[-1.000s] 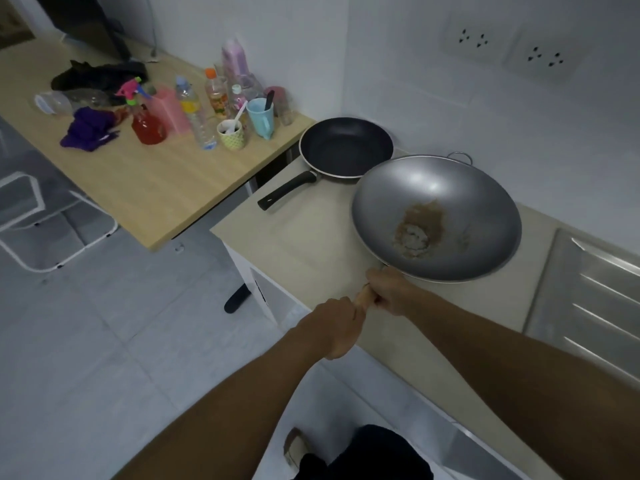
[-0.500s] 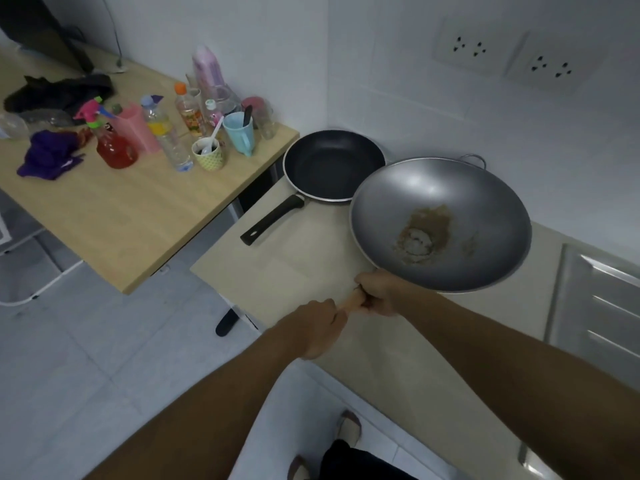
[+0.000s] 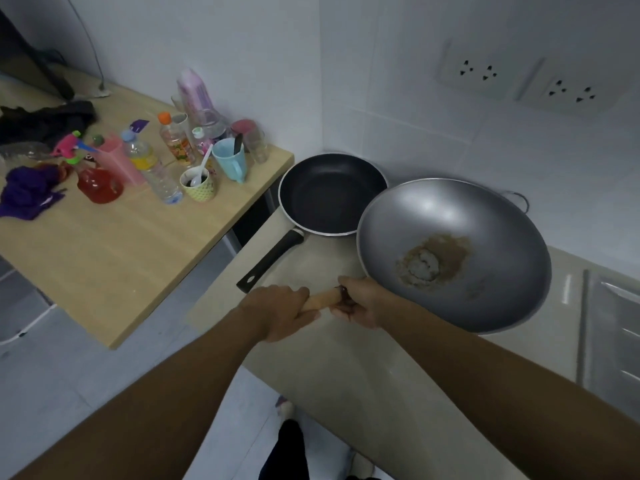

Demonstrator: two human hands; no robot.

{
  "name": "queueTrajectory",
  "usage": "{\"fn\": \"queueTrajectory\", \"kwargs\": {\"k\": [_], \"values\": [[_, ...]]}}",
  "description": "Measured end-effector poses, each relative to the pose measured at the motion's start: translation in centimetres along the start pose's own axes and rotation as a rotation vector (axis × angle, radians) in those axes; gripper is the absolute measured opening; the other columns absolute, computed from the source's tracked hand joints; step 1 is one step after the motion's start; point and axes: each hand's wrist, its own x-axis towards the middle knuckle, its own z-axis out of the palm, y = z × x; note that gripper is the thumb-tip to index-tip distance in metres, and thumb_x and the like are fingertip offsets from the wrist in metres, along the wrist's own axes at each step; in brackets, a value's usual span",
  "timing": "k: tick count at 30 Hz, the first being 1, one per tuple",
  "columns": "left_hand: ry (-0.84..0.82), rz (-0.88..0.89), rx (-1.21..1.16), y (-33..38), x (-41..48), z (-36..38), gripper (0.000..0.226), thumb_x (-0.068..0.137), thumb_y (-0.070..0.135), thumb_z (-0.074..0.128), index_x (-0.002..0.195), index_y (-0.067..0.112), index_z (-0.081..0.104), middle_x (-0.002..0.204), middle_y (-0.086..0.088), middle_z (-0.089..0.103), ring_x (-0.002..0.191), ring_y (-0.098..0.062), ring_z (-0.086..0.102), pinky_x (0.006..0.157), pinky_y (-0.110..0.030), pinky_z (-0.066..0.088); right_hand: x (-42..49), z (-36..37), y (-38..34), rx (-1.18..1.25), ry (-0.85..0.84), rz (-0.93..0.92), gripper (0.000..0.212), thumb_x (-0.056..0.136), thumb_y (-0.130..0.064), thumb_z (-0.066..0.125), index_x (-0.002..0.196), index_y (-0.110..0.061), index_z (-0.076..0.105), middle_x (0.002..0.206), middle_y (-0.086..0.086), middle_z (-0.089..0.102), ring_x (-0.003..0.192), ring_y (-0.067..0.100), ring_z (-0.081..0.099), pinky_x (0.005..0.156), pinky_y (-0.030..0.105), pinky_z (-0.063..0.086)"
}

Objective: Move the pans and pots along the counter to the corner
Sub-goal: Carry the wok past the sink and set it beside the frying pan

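A large grey wok [image 3: 457, 251] with a brown stain in its bottom sits tilted over the beige counter [image 3: 311, 358], its rim overlapping the black frying pan [image 3: 329, 194] that lies in the corner. The wok's wooden handle [image 3: 320, 299] points toward me. My left hand [image 3: 277, 311] is closed around the handle's end. My right hand [image 3: 360, 301] grips the handle where it meets the wok. The frying pan's black handle [image 3: 270, 259] points toward the counter's front left edge.
A wooden table [image 3: 114, 258] stands left of the counter with several bottles, cups and cloths on it. A steel sink drainer [image 3: 613, 341] borders the counter on the right. White tiled walls with sockets [image 3: 519, 81] close the corner.
Both hands have kept hold of the wok handle. The wok has shifted toward the corner and its rim now overlaps the frying pan more; the view has turned slightly.
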Motion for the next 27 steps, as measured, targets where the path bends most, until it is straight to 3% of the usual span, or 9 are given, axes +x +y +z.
{"fn": "queueTrajectory", "kwargs": {"k": [3, 7, 9, 11, 13, 15, 19, 21, 27], "values": [[0.071, 0.022, 0.114, -3.2, 2.6, -2.2, 0.044, 0.099, 0.061, 0.028, 0.115, 0.024, 0.047, 0.090, 0.002, 0.058, 0.067, -0.014, 0.050, 0.063, -0.034, 0.038, 0.3, 0.6, -2.2, -0.017, -0.004, -0.023, 0.024, 0.101, -0.029, 0.054, 0.094, -0.006, 0.058, 0.079, 0.014, 0.056, 0.062, 0.020, 0.054, 0.044, 0.025, 0.052], [0.138, 0.092, 0.267, -7.1, 6.6, -5.3, 0.050, 0.098, 0.063, 0.025, 0.128, 0.027, 0.041, 0.103, -0.003, 0.064, 0.076, -0.021, 0.059, 0.064, -0.035, 0.038, 1.1, 0.6, -4.7, -0.210, 0.094, -0.108, 0.027, 0.096, -0.034, 0.060, 0.100, -0.007, 0.064, 0.082, 0.016, 0.068, 0.058, 0.018, 0.066, 0.047, 0.023, 0.052], [0.169, 0.152, 0.284, -8.5, 8.5, -6.6, 0.047, 0.098, 0.063, 0.026, 0.123, 0.027, 0.044, 0.101, -0.001, 0.064, 0.075, -0.021, 0.058, 0.065, -0.037, 0.040, 1.8, 0.3, -5.7, -0.435, 0.199, -0.224, 0.031, 0.095, -0.032, 0.059, 0.086, -0.004, 0.069, 0.070, 0.011, 0.072, 0.049, 0.012, 0.066, 0.046, 0.020, 0.049], [0.187, 0.210, 0.303, -9.8, 10.4, -7.8, 0.045, 0.097, 0.063, 0.027, 0.121, 0.028, 0.044, 0.101, 0.000, 0.065, 0.078, -0.023, 0.061, 0.066, -0.037, 0.042, 2.5, 0.0, -6.7, -0.787, 0.373, -0.389, 0.034, 0.092, -0.031, 0.058, 0.071, -0.008, 0.073, 0.065, 0.006, 0.072, 0.056, 0.011, 0.066, 0.056, 0.024, 0.050], [0.191, 0.258, 0.329, -11.0, 12.1, -8.8, 0.043, 0.097, 0.064, 0.024, 0.114, 0.029, 0.041, 0.094, 0.002, 0.064, 0.070, -0.019, 0.058, 0.064, -0.036, 0.044, 2.9, -0.1, -7.4, -0.933, 0.540, -0.535, 0.022, 0.087, -0.028, 0.062, 0.084, -0.008, 0.072, 0.079, 0.007, 0.070, 0.076, 0.021, 0.066, 0.066, 0.029, 0.049], [0.202, 0.306, 0.343, -11.9, 13.5, -9.6, 0.041, 0.096, 0.066, 0.022, 0.106, 0.030, 0.039, 0.084, 0.007, 0.059, 0.060, -0.012, 0.051, 0.061, -0.035, 0.044, 3.6, -0.2, -7.7, -0.969, 0.612, -0.625, 0.030, 0.084, -0.028, 0.067, 0.106, -0.009, 0.064, 0.100, 0.009, 0.061, 0.090, 0.027, 0.059, 0.073, 0.030, 0.046], [0.244, 0.354, 0.351, -13.0, 15.6, -10.6, 0.041, 0.097, 0.065, 0.023, 0.106, 0.028, 0.041, 0.087, 0.008, 0.058, 0.065, -0.014, 0.052, 0.064, -0.035, 0.048, 5.0, -0.6, -8.0, -1.122, 0.541, -0.615, 0.065, 0.091, -0.029, 0.063, 0.149, -0.012, 0.037, 0.142, 0.017, 0.044, 0.125, 0.035, 0.047, 0.101, 0.039, 0.042], [0.261, 0.358, 0.353, -13.4, 16.6, -11.3, 0.043, 0.098, 0.062, 0.026, 0.110, 0.025, 0.044, 0.093, 0.006, 0.058, 0.073, -0.014, 0.056, 0.072, -0.036, 0.052, 5.7, -0.5, -8.4, -1.132, 0.497, -0.611, 0.070, 0.097, -0.024, 0.057, 0.156, -0.010, 0.023, 0.155, 0.016, 0.033, 0.137, 0.034, 0.038, 0.111, 0.038, 0.035], [0.369, 0.372, 0.476, -13.8, 18.2, -12.2, 0.044, 0.102, 0.054, 0.026, 0.120, 0.020, 0.047, 0.114, -0.001, 0.060, 0.096, -0.018, 0.060, 0.082, -0.033, 0.044, 6.7, 0.5, -9.5, -1.188, 0.495, -0.574, 0.061, 0.100, -0.010, 0.045, 0.156, -0.006, 0.022, 0.151, 0.021, 0.031, 0.123, 0.040, 0.050, 0.103, 0.043, 0.041]]}}
